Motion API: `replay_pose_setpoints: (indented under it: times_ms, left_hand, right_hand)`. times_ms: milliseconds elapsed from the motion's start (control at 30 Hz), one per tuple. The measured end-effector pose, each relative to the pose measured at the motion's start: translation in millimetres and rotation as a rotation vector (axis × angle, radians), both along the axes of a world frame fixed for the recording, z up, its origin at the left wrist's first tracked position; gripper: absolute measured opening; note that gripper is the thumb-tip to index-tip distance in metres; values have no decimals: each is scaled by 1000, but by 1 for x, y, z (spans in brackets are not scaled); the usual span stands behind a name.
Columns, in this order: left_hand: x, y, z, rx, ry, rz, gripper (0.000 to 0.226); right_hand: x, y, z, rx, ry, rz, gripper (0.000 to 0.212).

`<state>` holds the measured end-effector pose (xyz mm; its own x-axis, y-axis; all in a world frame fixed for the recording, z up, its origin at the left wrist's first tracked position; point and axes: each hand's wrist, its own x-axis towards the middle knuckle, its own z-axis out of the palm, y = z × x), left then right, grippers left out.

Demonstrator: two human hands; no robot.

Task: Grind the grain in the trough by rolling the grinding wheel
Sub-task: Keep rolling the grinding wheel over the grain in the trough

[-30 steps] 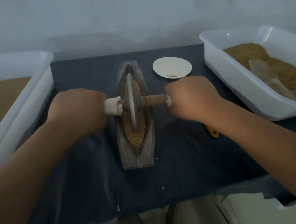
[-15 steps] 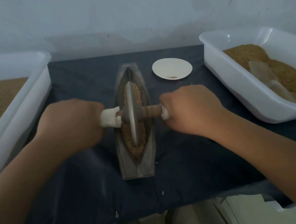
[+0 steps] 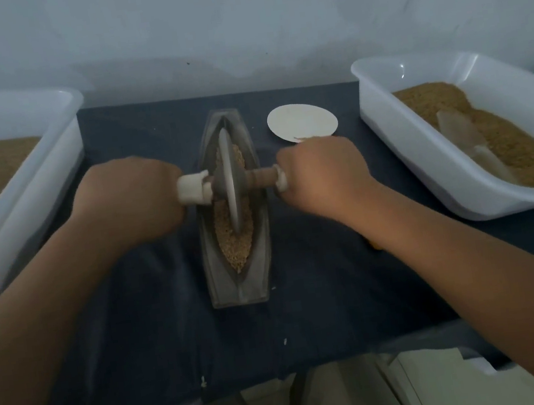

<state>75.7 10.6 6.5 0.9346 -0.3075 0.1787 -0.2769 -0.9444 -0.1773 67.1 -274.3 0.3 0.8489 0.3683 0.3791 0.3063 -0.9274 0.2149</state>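
- Grain (image 3: 234,244) is seen lying in the long grey trough (image 3: 240,289), which is set in the middle of the dark cloth (image 3: 161,335).
- The grinding wheel (image 3: 229,176) is stood upright in the trough, on top of the grain, a bit closer to the far end.
- A wooden rod (image 3: 260,177) is passed through the wheel and sticks out on both sides.
- The left end of the rod is covered by a white wrap (image 3: 191,190) and is gripped tight by the left hand (image 3: 129,200), which is closed round it.
- The right end of the rod is gripped the same way by the right hand (image 3: 323,174).
- The left tub (image 3: 62,151), white and filled with brown grain, is placed at the left of the cloth.
- The right tub (image 3: 421,148), also white with grain inside, is placed at the right.
- A clear scoop (image 3: 464,139) is laid on the grain in the right tub.
- A round white plate (image 3: 302,121) is set just behind the right hand.
- A small yellow thing (image 3: 376,245) is partly hidden by the right arm, and what it is cannot be told.
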Motion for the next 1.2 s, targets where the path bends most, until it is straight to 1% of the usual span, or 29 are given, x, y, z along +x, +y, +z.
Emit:
replay_pose_setpoints:
  times_ms: [67, 133, 167, 233, 300, 433, 500, 567, 667, 733, 767, 867, 933, 1000, 1033, 1133, 1200]
  left_hand:
    - [-21, 9, -7, -14, -6, 5, 20]
    - [-28, 12, -11, -34, -2, 21, 21]
    - [-25, 11, -11, -33, 5, 28, 21]
    - [-8, 3, -9, -16, 9, 34, 22]
    - [16, -8, -3, 3, -17, 47, 20]
    - [41, -19, 9, -6, -2, 64, 18]
    - [33, -16, 8, -3, -11, 48, 17]
    - [14, -9, 1, 2, -22, 25, 19]
    - [-17, 6, -9, -22, -35, -2, 23]
    - [-19, 10, -12, -37, -24, 0, 24]
    - [-14, 8, -12, -37, -9, 8, 24]
    - [19, -7, -5, -10, -13, 34, 22]
    - [41, -16, 6, -13, -20, 54, 20]
    - [48, -20, 13, -23, -2, 57, 21]
    - [46, -20, 15, -24, 16, 51, 20]
    - [21, -11, 9, -37, 70, 16, 18]
    - [-7, 1, 1, -23, 47, -26, 22]
  right_hand:
    - [-22, -2, -2, -19, -141, 69, 41]
    - [-25, -3, -2, -26, -194, 81, 37]
    - [-19, -2, -2, -21, -175, 69, 37]
    - [1, 2, -1, -23, -51, 17, 39]
    - [24, 7, 5, 18, 51, -46, 35]
    - [40, 14, 13, 86, 86, -93, 30]
    - [31, 11, 10, 52, 84, -90, 31]
    - [13, 3, 2, 10, 42, -61, 35]
    - [-14, -4, -6, -19, -72, 44, 50]
    - [-14, -5, -6, -22, -117, 69, 57]
    - [-8, -4, -5, -23, -108, 59, 55]
    - [27, 7, 2, -4, -23, -38, 41]
    - [46, 12, 6, 42, 9, -95, 33]
    - [50, 15, 9, 77, 30, -107, 26]
    - [47, 15, 9, 75, 30, -97, 26]
    - [20, 7, 3, 17, -10, -55, 34]
    - [-5, 0, -4, -18, -84, -6, 36]
